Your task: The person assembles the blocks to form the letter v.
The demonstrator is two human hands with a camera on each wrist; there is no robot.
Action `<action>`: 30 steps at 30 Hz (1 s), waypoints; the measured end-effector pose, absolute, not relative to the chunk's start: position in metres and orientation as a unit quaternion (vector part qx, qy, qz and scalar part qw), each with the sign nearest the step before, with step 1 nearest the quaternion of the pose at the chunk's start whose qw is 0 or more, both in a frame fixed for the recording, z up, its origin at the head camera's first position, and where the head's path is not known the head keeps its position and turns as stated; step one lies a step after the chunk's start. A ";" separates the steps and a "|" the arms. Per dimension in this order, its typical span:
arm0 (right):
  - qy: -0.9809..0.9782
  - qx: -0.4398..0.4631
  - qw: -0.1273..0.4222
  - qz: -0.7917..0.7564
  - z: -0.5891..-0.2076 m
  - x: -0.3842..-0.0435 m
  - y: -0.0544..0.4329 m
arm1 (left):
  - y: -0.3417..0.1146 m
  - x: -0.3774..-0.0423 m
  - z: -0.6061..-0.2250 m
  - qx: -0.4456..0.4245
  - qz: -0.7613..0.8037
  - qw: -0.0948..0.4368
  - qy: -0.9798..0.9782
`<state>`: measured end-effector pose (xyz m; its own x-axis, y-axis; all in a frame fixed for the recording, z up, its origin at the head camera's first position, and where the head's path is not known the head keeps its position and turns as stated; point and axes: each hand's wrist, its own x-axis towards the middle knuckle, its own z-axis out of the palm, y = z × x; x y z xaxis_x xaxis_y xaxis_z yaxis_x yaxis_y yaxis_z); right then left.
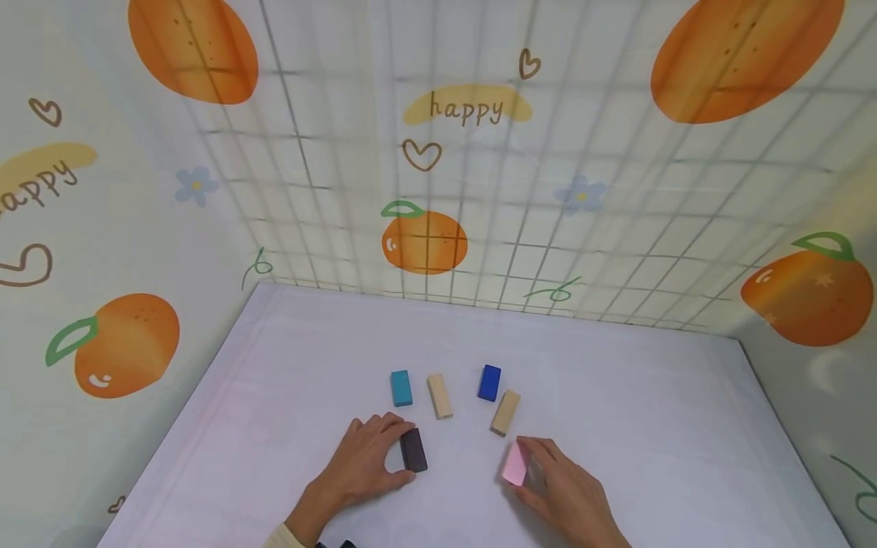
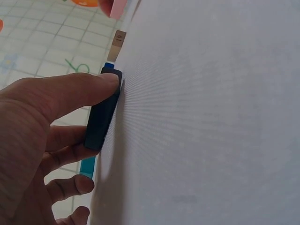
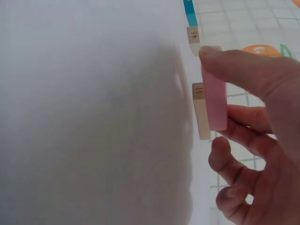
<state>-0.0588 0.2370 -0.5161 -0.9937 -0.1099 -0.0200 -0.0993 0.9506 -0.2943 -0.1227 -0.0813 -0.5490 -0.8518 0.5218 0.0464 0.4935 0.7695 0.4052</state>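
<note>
My left hand [image 1: 363,460] pinches a black block [image 1: 414,450] by its two ends, thumb at the near end and fingers at the far one. The left wrist view shows the thumb pressed on one end of this dark block [image 2: 102,115]. To the right, my right hand [image 1: 565,487] grips a pink block [image 1: 515,463] between thumb and fingers; it stands tilted in the head view. In the right wrist view the pink block [image 3: 216,96] overlaps a wooden block [image 3: 201,112] marked with a number.
Beyond the hands, a teal block [image 1: 401,388] and a wooden block [image 1: 440,396] lie at the left. A blue block [image 1: 489,383] and a second wooden block [image 1: 505,413] lie at the right. Printed fabric walls [image 1: 329,228] enclose the white table surface [image 1: 651,426].
</note>
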 end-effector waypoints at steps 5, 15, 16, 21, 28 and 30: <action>0.986 -0.042 0.033 -0.158 -0.518 -0.054 0.241 | -0.081 -0.123 -0.550 0.269 0.201 0.033 0.941; 0.982 -0.010 0.085 -0.170 -0.518 -0.045 0.245 | -0.081 -0.122 -0.551 0.268 0.204 0.030 0.941; 0.981 -0.009 0.087 -0.171 -0.518 -0.043 0.246 | -0.081 -0.123 -0.551 0.268 0.204 0.030 0.941; 0.979 -0.008 0.099 -0.180 -0.521 -0.038 0.247 | -0.081 -0.123 -0.552 0.268 0.203 0.030 0.941; 0.976 -0.006 0.111 -0.190 -0.524 -0.034 0.245 | -0.081 -0.123 -0.550 0.265 0.204 0.039 0.942; 0.975 -0.008 0.112 -0.190 -0.523 -0.034 0.244 | -0.081 -0.122 -0.550 0.265 0.202 0.040 0.942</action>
<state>-0.0341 0.2438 -0.5234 -0.9747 -0.0590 -0.2157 0.0261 0.9280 -0.3717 -0.1223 -0.0808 -0.5499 -0.8560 0.5160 0.0318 0.4836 0.7776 0.4019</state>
